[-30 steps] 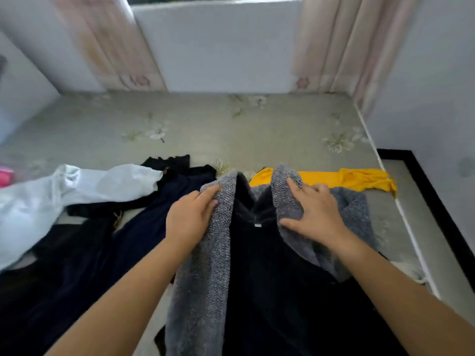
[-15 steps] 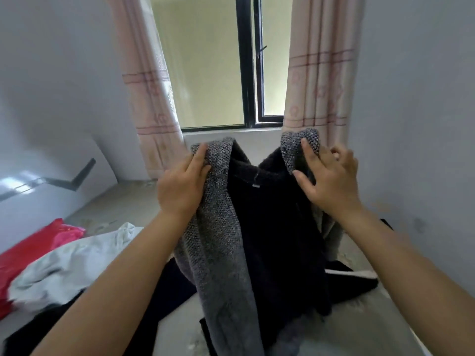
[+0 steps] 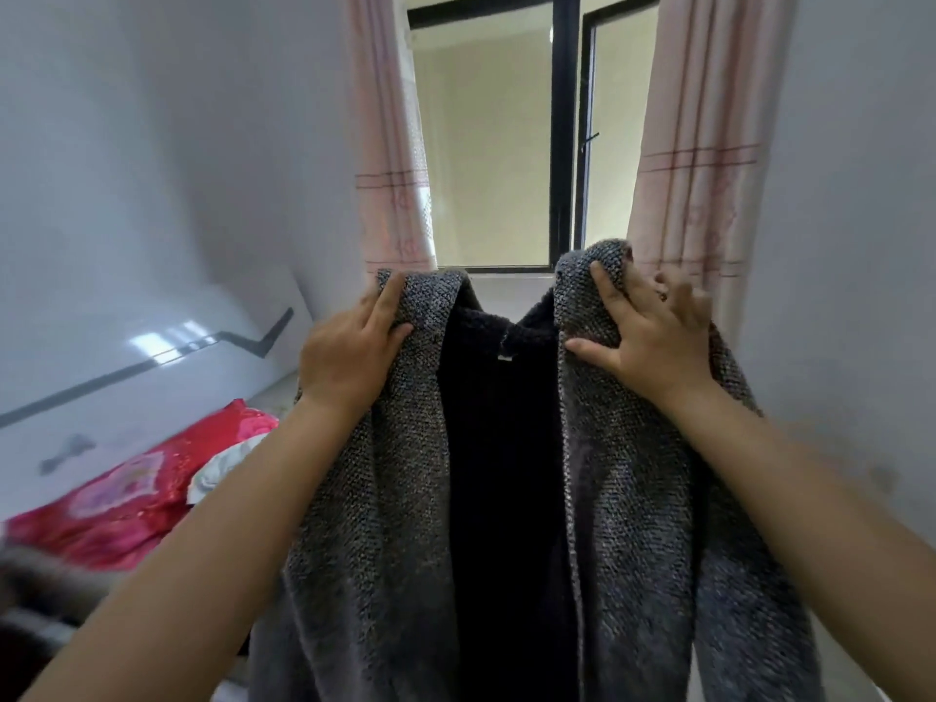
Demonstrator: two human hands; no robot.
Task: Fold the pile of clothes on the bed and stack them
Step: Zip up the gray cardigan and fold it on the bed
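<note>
In front of the window (image 3: pixel 499 144), held up at arm's length: one grey knitted cardigan (image 3: pixel 405 499) with dark fleecy lining, hanging open towards us; our left hand (image 3: pixel 349 354) grasps its left front edge near the collar, thumb over the knit, the other fingers hidden behind; our right hand (image 3: pixel 646 331) grasps the right front edge likewise, thumb and forefinger on the fabric, remaining fingers loosely spread; pink curtains (image 3: pixel 694 159) flank the window; lower left, a red floral pillow (image 3: pixel 137 504) beside a white garment (image 3: pixel 223 466), both partly blurred.
</note>
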